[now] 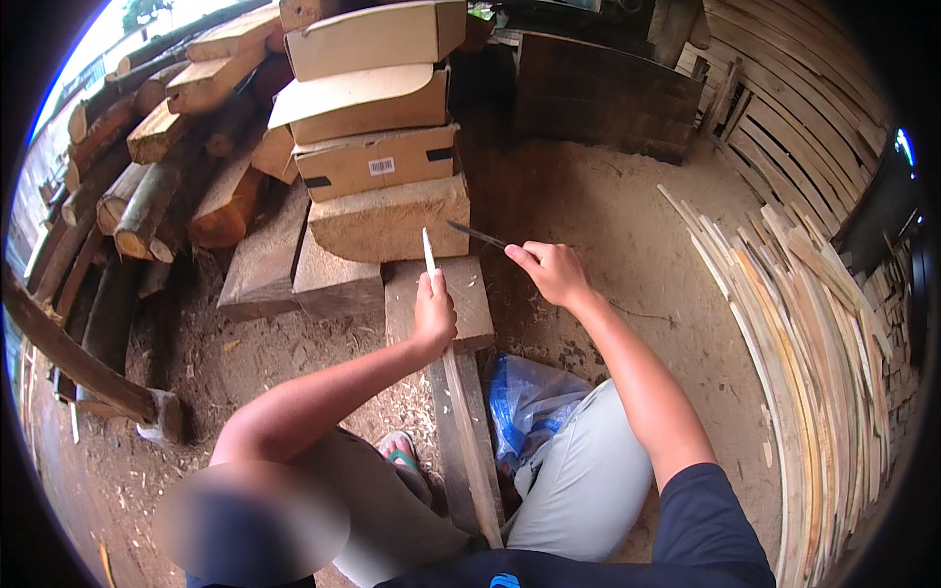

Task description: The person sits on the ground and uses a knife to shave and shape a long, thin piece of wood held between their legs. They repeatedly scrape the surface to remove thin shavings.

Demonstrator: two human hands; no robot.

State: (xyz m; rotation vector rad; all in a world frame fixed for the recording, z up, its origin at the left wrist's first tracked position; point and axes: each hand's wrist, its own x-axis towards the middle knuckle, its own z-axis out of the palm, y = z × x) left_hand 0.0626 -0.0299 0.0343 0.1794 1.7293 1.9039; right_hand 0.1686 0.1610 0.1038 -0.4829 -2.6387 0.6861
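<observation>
Two hands work here: our left hand [434, 316] grips a thin white stick [428, 254] upright over the wooden block [412, 294], our right hand [555, 271] clenches a dark knife [477, 234] just beside it. We should cut away from our fingers.

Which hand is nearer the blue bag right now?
Left. The left hand grips a thin strip just up-left of the blue bag; the right hand, holding a knife, is higher up.

We see soft, even daylight entering from eleven o'clock, where the sky blows out white. Shadows stay faint. Straight boards bend near the rim (fisheye), and black vignette rings everything.
</observation>
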